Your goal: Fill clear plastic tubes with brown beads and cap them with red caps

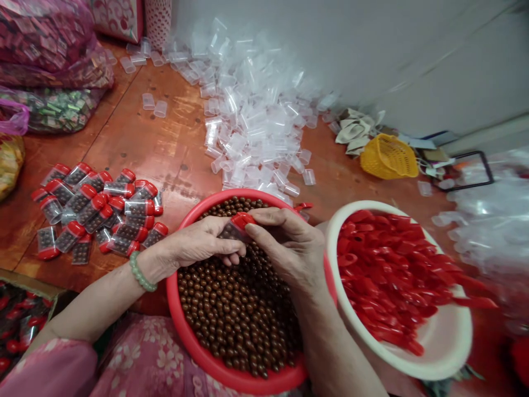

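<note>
My left hand is closed around a small clear plastic container filled with dark balls. At the container's end sits a red cap, pinched between the thumb and fingers of my right hand. Both hands are over a red basin that holds many shiny brown balls. To the right, a white basin is heaped with red caps. Filled containers with red caps lie in a loose pile on the table to the left.
Clear empty containers are heaped on the wooden table against the wall. Bulging plastic bags stand far left. A yellow basket and more clear plastic pieces are at right. A box of red-capped containers is at lower left.
</note>
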`<act>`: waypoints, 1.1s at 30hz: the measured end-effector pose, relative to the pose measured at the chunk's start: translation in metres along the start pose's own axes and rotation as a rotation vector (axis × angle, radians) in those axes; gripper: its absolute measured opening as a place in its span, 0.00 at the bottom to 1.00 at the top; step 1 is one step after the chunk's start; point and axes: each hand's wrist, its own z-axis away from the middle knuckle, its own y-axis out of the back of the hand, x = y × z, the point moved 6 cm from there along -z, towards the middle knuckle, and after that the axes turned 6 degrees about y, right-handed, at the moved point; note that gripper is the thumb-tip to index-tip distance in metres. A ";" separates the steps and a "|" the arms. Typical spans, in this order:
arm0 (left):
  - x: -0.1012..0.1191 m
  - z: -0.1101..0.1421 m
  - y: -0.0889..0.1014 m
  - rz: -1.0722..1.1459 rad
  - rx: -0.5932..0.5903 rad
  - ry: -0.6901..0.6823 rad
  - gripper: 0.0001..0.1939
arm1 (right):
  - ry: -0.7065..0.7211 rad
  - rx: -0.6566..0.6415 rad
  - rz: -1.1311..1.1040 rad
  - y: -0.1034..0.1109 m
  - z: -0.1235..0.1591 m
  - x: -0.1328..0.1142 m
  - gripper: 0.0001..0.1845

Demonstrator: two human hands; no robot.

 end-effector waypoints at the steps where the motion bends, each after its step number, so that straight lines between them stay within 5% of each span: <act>1: 0.000 0.000 0.000 -0.016 0.001 0.005 0.06 | 0.002 -0.028 0.012 0.001 0.000 -0.001 0.06; 13: -0.005 -0.001 -0.003 0.002 -0.072 0.072 0.09 | 0.130 -0.269 0.154 0.005 -0.003 -0.016 0.08; 16: -0.006 -0.002 0.001 0.082 -0.043 0.041 0.16 | 0.223 -0.314 0.327 -0.003 0.000 -0.022 0.18; 21: -0.006 -0.006 0.003 0.230 -0.030 0.012 0.21 | 0.372 -0.300 0.582 -0.020 0.006 -0.025 0.38; 33: -0.006 -0.009 -0.005 0.347 -0.085 0.089 0.25 | 0.639 -0.165 0.721 -0.024 0.008 -0.037 0.34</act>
